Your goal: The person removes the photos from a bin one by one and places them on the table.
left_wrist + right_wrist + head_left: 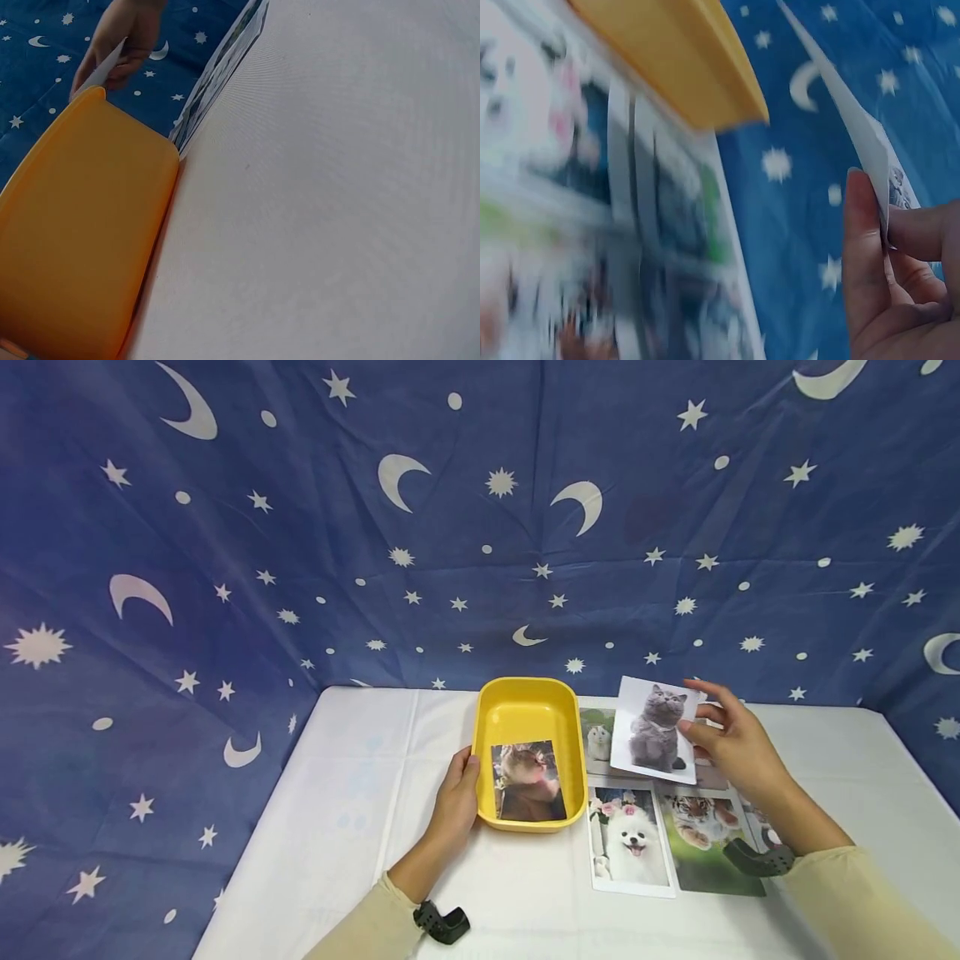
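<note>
My right hand [738, 743] pinches a photo card of a grey cat [658, 731] by its right edge, thumb on the picture side. The right wrist view shows the card [859, 124] nearly edge-on, raised above the other photos. With its thumb at the rim, my left hand [456, 797] grips the left side of a yellow plastic tub [528, 689]. Inside the tub lies a photo card of an animal [528, 785], blurred by glare. In the left wrist view the tub's orange-looking side wall [82, 225] fills the left.
Right of the tub, photo cards lie in rows: a white dog [636, 843], a tiger cub [708, 852] and a small pale animal [597, 739], with others partly hidden under my right hand and arm. A white cloth [360, 793] covers the table. Behind hangs a blue star-patterned curtain [480, 527].
</note>
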Motion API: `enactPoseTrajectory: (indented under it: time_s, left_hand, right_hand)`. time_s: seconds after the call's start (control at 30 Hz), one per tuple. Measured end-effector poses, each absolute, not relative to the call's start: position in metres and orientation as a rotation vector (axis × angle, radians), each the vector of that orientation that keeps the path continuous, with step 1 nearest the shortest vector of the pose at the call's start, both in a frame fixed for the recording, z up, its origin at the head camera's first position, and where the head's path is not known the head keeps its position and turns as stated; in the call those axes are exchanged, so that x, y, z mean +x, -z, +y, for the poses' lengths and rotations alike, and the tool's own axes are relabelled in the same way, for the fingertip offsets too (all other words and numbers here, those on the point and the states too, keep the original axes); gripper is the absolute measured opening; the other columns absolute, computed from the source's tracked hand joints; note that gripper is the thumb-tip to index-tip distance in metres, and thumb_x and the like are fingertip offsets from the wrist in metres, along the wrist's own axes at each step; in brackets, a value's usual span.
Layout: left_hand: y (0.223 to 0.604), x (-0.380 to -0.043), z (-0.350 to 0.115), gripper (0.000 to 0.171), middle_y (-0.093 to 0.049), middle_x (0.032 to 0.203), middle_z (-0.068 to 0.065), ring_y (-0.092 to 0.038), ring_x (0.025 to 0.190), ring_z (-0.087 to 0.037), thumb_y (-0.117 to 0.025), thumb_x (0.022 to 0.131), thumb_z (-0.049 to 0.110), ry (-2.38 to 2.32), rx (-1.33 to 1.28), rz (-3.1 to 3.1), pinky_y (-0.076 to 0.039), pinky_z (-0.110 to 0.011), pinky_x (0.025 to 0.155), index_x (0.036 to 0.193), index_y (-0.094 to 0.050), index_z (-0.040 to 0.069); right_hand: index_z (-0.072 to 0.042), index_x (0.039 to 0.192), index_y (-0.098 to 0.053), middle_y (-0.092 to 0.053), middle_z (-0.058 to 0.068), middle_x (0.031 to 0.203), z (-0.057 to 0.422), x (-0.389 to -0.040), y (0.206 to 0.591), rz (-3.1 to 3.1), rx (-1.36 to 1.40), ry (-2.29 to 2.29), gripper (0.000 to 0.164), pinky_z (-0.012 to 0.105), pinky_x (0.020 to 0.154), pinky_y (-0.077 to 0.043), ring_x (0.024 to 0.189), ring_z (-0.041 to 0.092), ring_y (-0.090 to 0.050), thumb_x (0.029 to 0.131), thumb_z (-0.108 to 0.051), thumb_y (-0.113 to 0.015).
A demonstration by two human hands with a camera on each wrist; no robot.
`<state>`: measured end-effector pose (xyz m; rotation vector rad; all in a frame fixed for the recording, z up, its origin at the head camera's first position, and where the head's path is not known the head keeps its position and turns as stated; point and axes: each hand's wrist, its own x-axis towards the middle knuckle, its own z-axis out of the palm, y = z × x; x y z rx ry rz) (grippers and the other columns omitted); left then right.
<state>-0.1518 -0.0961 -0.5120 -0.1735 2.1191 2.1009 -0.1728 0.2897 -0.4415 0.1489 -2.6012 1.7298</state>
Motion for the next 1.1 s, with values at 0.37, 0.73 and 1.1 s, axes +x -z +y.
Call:
enactPoseTrajectory:
  time_s: [0.37,0.73,1.1]
  left_hand:
    - [0.509,-0.152,-0.1,0.051,-0.041,0.159,-0.013,-0.035,0.151,-0.032,-0.034,0.112,0.036,-2.109,-0.164,2.108,-0.026,-0.051,0.126,0.156,-0.034,0.01]
    - [0.512,-0.151,-0.101,0.052,-0.041,0.16,-0.013,-0.034,0.151,-0.032,-0.036,0.112,0.038,-2.091,-0.215,2.128,-0.025,-0.05,0.126,0.156,-0.036,0.011]
    - [0.512,-0.152,-0.099,0.051,-0.044,0.158,-0.011,-0.038,0.149,-0.03,-0.035,0.112,0.038,-2.1,-0.176,2.095,-0.029,-0.049,0.125,0.155,-0.036,0.012]
  right_hand:
    - [-0.03,0.161,-0.03,-0.051,-0.013,0.112,0.385,-0.183,0.458,-2.675,-0.131,-1.291,0.069,0.017,0.063,-0.055,0.083,-0.012,-0.058,0.103,-0.015,-0.062]
    - [-0.026,0.163,-0.028,-0.044,0.028,0.137,0.439,-0.199,0.487,-2.807,-0.216,-1.197,0.07,0.016,0.061,-0.054,0.083,-0.02,-0.049,0.103,-0.02,-0.063]
    - [-0.014,0.163,-0.023,-0.049,0.036,0.135,0.455,-0.2,0.51,-2.934,-0.248,-1.027,0.074,0.027,0.055,-0.049,0.082,0.021,-0.064,0.101,-0.015,-0.064]
